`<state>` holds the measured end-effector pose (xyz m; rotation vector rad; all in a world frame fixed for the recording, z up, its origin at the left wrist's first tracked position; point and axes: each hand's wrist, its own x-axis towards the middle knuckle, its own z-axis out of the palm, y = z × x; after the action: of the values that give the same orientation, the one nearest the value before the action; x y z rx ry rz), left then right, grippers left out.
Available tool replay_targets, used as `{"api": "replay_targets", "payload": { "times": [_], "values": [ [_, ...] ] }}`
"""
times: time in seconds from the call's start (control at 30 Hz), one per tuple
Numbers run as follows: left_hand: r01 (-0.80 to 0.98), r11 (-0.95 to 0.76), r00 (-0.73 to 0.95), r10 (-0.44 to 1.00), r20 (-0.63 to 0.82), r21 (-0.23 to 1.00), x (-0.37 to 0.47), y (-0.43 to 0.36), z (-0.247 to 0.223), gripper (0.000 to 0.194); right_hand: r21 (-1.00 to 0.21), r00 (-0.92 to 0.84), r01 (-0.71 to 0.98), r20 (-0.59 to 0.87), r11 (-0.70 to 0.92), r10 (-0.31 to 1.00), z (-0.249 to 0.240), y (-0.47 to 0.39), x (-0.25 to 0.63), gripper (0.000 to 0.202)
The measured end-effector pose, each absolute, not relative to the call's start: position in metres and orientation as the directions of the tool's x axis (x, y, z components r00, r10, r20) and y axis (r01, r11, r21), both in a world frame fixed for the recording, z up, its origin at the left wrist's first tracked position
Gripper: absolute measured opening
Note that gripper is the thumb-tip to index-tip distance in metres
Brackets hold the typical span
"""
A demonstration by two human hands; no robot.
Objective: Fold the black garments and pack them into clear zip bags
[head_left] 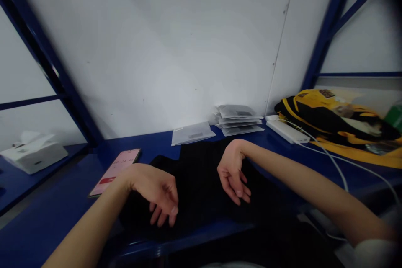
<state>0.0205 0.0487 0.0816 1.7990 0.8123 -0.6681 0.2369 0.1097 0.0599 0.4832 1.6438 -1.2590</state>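
A: Where is the black cloth [199, 176] lying?
B: It is spreading over the blue table [63, 213], centre to lower centre of the frame. Its outline is blurring into dark areas lower down.
A: Hands?
B: The left hand [155, 192] is hanging over the cloth's left part, wrist bending, fingers loosely curling downward. The right hand [233, 169] is hovering over its right part, fingers half-bending, thumb lying near them. Both are showing relaxed, unclosed fingers; I cannot tell whether any fingertips are touching the fabric.
A: Left side of the frame?
B: A phone [117, 169] is lying beside the left wrist, its pink screen showing blurred digits and a red mark. Farther left, a tissue box [34, 155] is sitting on another blue surface.
A: Behind the cloth?
B: One flat pale packet [192, 133] is lying near its rear edge; a stack of similar packets [239, 119] is resting just right of it, near the white wall [176, 50].
A: Right side?
B: A white slab-shaped device [287, 131] is lying between the stack and a yellow-and-black bag [329, 113]. White cables are trailing toward the lower right.
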Motion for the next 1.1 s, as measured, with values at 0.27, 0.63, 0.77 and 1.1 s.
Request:
{"api": "replay_targets", "payload": {
  "times": [0.27,0.63,0.77,1.1],
  "values": [
    [0.717,-0.510,0.666,0.703,-0.250,0.475,0.027,0.058,0.075,0.039,-0.227,-0.516,0.842,-0.078,0.488,0.853,0.061,0.152,0.269,0.022],
    [0.887,-0.427,0.460,0.775,-0.433,0.179,0.026,0.067,0.053,0.084,-0.132,0.303,0.953,0.389,-0.273,0.870,0.033,0.212,0.347,0.055],
    [0.890,-0.426,0.451,0.775,-0.443,0.162,0.027,0.066,0.055,0.085,-0.094,0.310,0.950,0.369,-0.296,0.876,0.026,0.221,0.362,0.050],
    [0.890,-0.425,0.451,0.774,-0.445,0.163,0.023,0.070,0.052,0.086,-0.225,0.145,0.968,0.124,-0.114,0.982,0.041,0.235,0.389,0.061]
  ]
}}
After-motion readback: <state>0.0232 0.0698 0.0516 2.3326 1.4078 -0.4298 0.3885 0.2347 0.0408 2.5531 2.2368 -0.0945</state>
